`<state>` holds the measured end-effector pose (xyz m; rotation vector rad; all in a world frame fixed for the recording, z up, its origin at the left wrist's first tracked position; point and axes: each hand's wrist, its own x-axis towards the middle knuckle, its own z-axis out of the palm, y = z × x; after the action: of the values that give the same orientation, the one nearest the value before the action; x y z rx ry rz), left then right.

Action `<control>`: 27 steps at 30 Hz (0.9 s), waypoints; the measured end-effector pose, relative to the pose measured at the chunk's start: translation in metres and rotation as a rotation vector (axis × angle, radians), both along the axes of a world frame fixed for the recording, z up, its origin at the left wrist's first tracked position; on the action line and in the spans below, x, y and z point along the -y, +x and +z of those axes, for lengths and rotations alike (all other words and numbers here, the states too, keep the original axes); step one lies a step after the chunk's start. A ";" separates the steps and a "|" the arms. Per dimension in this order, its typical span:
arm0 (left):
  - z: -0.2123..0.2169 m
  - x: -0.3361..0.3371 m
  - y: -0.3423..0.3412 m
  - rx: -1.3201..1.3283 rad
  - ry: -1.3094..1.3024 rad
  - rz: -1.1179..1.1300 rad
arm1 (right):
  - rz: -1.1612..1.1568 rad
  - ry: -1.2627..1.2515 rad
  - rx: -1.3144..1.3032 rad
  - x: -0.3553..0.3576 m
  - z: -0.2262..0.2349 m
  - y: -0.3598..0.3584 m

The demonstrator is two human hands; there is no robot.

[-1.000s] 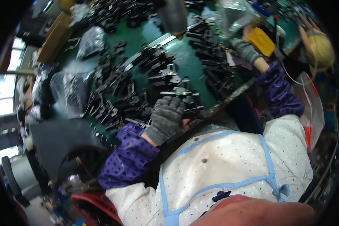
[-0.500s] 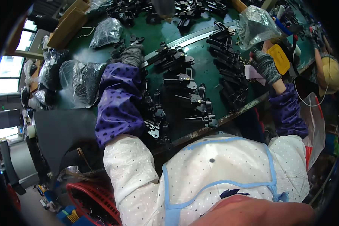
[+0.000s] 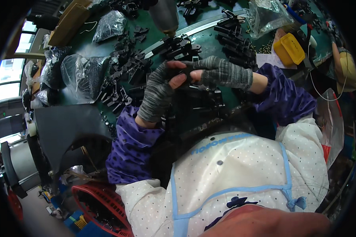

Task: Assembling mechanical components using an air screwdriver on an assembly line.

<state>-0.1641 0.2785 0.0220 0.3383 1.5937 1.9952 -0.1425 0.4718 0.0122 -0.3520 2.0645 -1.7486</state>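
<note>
Over the near middle of the bench, my left hand and my right hand meet, both in grey striped fingerless gloves. Fingers and thumbs of each are bent in a pinch around something small and dark, mostly hidden between them. Just beyond the fingertips lies a cluster of black metal assemblies beside a silver metal strip. A grey cylindrical tool with a brass-coloured tip hangs above that cluster. To the left of my left hand is a pile of loose black parts.
A row of black assemblies lies right of centre. Small brass screws sit near a yellow plastic container. Clear plastic bags of dark parts fill the left. Another person is at the far right. A red basket stands lower left.
My left hand has come back from the far parts, and my right hand has moved left from beside the yellow container. They now meet in the middle. The hanging tool appears lower and nearer.
</note>
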 end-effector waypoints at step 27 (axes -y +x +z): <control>-0.056 -0.024 0.084 -0.871 -0.461 0.000 | -0.003 0.170 0.184 -0.025 -0.008 0.074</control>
<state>-0.0799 0.3024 -0.0343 1.1142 2.4880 1.4570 -0.0685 0.4970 0.0041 -0.1327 2.0615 -1.5311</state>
